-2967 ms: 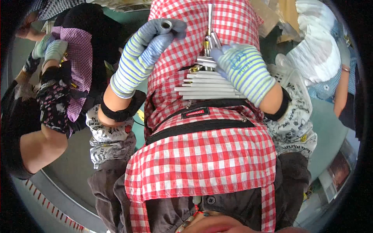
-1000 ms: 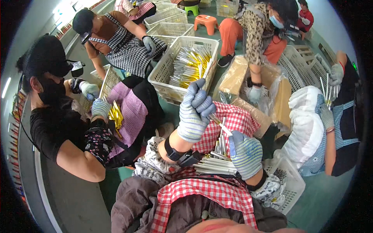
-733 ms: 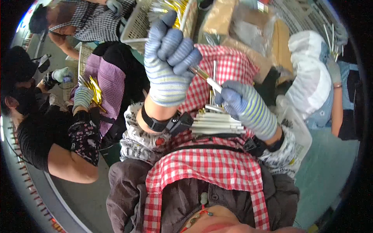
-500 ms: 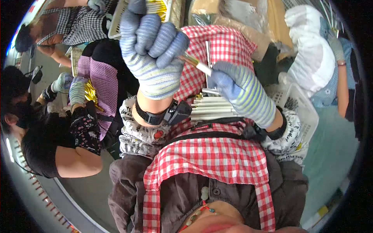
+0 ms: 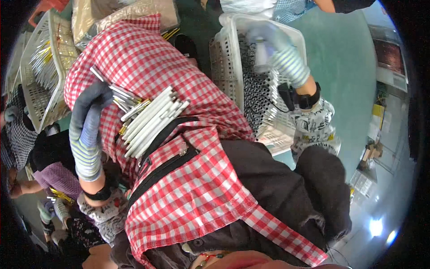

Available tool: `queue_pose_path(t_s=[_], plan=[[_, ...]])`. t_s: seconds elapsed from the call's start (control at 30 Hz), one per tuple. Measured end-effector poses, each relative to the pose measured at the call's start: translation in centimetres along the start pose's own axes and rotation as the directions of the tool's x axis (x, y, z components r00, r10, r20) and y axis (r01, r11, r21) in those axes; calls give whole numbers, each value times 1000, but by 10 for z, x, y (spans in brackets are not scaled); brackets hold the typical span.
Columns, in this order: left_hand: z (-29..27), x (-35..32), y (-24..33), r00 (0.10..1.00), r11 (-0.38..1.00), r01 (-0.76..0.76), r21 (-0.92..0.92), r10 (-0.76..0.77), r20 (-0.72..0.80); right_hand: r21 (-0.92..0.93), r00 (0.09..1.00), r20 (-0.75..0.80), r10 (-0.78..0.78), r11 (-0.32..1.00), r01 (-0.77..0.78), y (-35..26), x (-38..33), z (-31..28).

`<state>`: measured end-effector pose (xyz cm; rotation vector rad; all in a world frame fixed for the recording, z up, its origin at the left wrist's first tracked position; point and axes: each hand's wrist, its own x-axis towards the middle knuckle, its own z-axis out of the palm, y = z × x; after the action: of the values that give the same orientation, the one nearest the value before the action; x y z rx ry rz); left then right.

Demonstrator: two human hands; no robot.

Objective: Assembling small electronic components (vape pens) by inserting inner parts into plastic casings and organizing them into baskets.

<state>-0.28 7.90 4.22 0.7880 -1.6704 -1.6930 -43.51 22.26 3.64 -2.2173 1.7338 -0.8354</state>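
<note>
My left hand, in a striped knit glove, is at the left of my lap, with its fingers bent and pressed together beside thin silver-and-gold rods. A silver rod end sticks out past the fingertips; whether the hand grips it is hidden. Next to these rods, a bundle of slim white rods lies on my red-and-white checked apron. At the right, my gloved right hand is over a white plastic basket packed with dark, round-ended tubes. Motion smears its fingers, beside a pale blurred patch.
Another white basket with silver and yellow rods stands at far left. Clear plastic packaging over brown material lies beyond my lap. Co-workers sit at the lower left and far top right, one with gloved hands. Green floor stretches right of the basket.
The view has swung to the right. My hands, which were together at a white-and-brown thin stick, have parted: the right moved to the basket, the left lowered to the rods on my lap.
</note>
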Motion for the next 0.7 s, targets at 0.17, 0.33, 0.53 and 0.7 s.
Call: queue_pose_path(t_s=[0.17,0.33,0.53,0.7], plan=[[-26,-8,-28,997,938,12,347,-38,67,-253,742,-221,633,697,-671,157,-134,10],[6,-5,-20,990,709,-67,702,-43,137,-555,723,-58,689,579,-597,239,-155,43],[-3,-13,-35,951,465,-288,837,34,309,-615,432,145,890,423,-665,187,-107,59],[-15,-10,-42,930,468,-334,818,24,366,-166,526,-46,849,513,-842,200,-149,88]])
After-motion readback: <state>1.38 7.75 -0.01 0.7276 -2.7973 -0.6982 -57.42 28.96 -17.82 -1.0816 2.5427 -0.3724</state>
